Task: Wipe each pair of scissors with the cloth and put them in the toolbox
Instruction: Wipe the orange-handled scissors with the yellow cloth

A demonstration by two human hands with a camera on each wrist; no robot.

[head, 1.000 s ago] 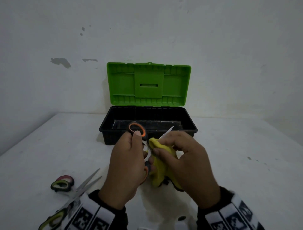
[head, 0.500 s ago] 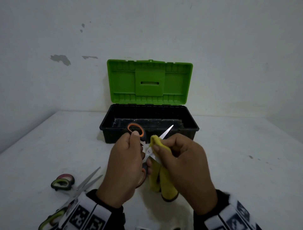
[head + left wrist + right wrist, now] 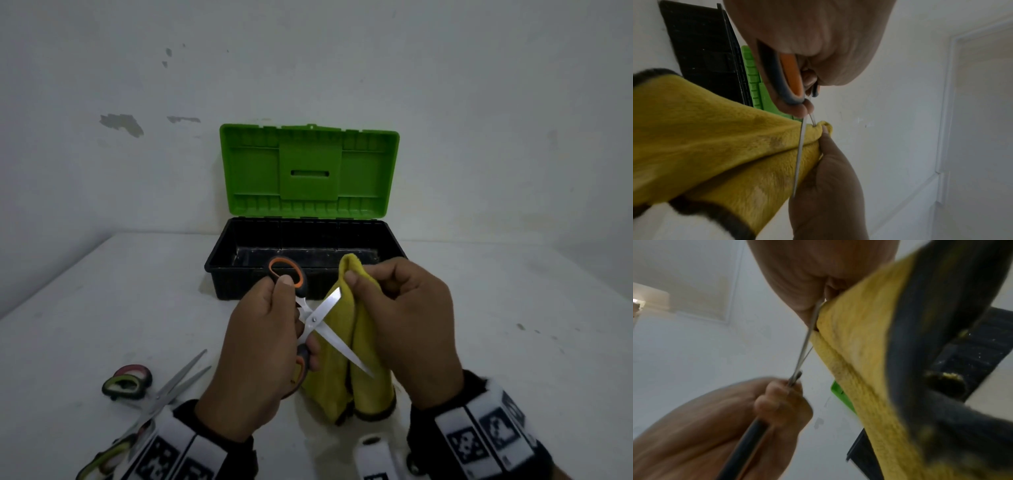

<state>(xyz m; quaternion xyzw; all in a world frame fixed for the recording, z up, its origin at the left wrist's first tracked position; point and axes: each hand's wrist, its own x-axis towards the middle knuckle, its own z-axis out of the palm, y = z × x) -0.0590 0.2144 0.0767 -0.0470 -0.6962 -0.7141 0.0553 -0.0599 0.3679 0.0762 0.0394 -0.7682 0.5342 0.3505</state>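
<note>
My left hand [image 3: 263, 346] grips the orange-and-black handles of a pair of scissors [image 3: 318, 320] whose blades stand spread apart. My right hand [image 3: 404, 322] pinches a yellow cloth [image 3: 346, 377] folded over the tip of the upper blade; the rest of the cloth hangs down behind the lower blade. The left wrist view shows the blade [image 3: 800, 155] edge-on against the cloth [image 3: 715, 146]. In the right wrist view the cloth [image 3: 863, 356] wraps the blade end under my thumb. The black toolbox [image 3: 236, 270] stands just behind my hands with its green lid [image 3: 308, 171] up.
Two more pairs of scissors lie at the front left of the white table [image 3: 102, 308]: one with green-and-black handles [image 3: 125, 385], its blades pointing right, and another [image 3: 102, 459] partly under my left sleeve. A white wall rises close behind the toolbox.
My right hand has slid the cloth up along the upper blade to its tip. The cloth now hangs longer, and the lower blade shows in front of it.
</note>
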